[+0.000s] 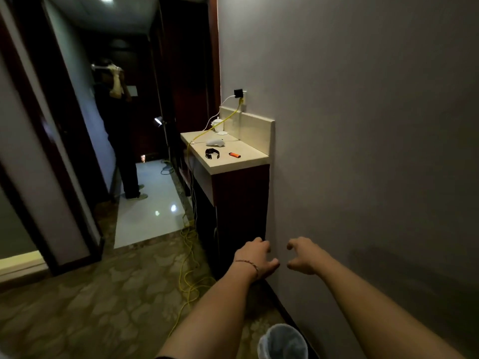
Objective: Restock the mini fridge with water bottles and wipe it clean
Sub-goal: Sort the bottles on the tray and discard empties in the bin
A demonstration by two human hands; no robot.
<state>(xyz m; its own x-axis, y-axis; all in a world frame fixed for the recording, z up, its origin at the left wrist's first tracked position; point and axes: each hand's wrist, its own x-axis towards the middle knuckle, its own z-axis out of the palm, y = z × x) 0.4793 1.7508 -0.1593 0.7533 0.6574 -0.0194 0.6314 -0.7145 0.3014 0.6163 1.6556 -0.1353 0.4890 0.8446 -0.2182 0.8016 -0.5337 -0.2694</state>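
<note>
Honestly, no mini fridge or water bottles show yet; likely inside the dark cabinet [241, 203] under the desk [228, 158]. My left hand [255, 257] and right hand [302, 256] hang loosely spread, empty. Best to step closer and crouch squarely before reaching.

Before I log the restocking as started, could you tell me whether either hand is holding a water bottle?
No: the left hand and right hand both reach forward with loosely curled fingers, holding nothing.
</note>
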